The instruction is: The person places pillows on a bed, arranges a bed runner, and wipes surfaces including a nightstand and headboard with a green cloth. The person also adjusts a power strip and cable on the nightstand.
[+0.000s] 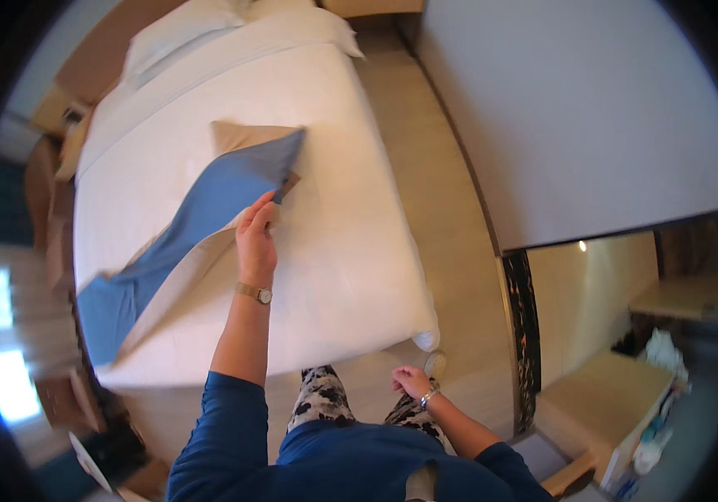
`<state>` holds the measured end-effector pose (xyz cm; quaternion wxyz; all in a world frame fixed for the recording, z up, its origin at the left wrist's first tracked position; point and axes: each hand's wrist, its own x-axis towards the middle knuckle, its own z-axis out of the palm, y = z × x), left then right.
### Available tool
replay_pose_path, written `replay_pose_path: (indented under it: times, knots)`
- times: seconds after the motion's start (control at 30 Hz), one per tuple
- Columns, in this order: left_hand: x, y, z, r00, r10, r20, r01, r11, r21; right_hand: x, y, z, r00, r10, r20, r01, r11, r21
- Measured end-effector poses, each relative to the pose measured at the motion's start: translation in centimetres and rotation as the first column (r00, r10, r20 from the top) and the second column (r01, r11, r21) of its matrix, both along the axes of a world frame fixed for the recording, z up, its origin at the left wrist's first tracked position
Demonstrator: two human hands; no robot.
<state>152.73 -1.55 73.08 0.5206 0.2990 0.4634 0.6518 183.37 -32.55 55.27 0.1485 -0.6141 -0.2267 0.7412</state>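
My left hand (258, 238) pinches the edge of a bed runner (208, 194), blue on one face and beige on the other. The runner lies slantwise and partly twisted over a bed with white bedding (346, 270). Its blue end hangs near the bed's left foot corner, and at the far end a beige corner is turned out. A watch sits on my left wrist. Low beside my thigh, my right hand (410, 381) has its fingers curled, with nothing seen in it; a bracelet is on that wrist.
White pillows (183, 31) lie at the bed's head. Wooden floor (422, 157) runs between the bed and a pale wall panel (572, 113). At the right stands a wooden cabinet (604, 376) near several bagged items. A bright window (10, 383) is at the left.
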Motion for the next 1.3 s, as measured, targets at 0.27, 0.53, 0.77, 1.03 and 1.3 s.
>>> replay_pose_path:
  times: [0.27, 0.53, 0.77, 1.03, 1.3]
  knots:
    - [0.8, -7.2, 11.3, 0.943, 0.265, 0.201, -0.224, 0.953, -0.203, 8.5, 9.3, 7.3, 0.991, 0.125, -0.038, -0.121, 0.988, 0.098]
    - [3.8, -8.2, 9.1, 0.813, 0.391, 0.433, -0.321, 0.919, -0.227, 11.8, 19.7, 9.3, 0.971, 0.178, 0.162, -0.203, 0.968, 0.148]
    - [5.6, -9.1, 7.4, 0.689, 0.406, 0.600, -0.353, 0.911, -0.211, 5.1, 26.7, 10.4, 0.851, 0.484, 0.203, -0.522, 0.822, 0.227]
    - [9.2, -8.2, 6.9, 0.637, 0.618, 0.461, -0.500, 0.786, -0.363, -7.2, 48.4, 6.2, 0.552, 0.558, 0.620, -0.818, 0.221, 0.531]
    - [11.3, -4.9, 10.0, 0.372, 0.903, 0.216, -0.735, 0.428, -0.526, -17.3, 56.5, 5.7, 0.228, 0.561, 0.796, -0.884, -0.224, 0.411]
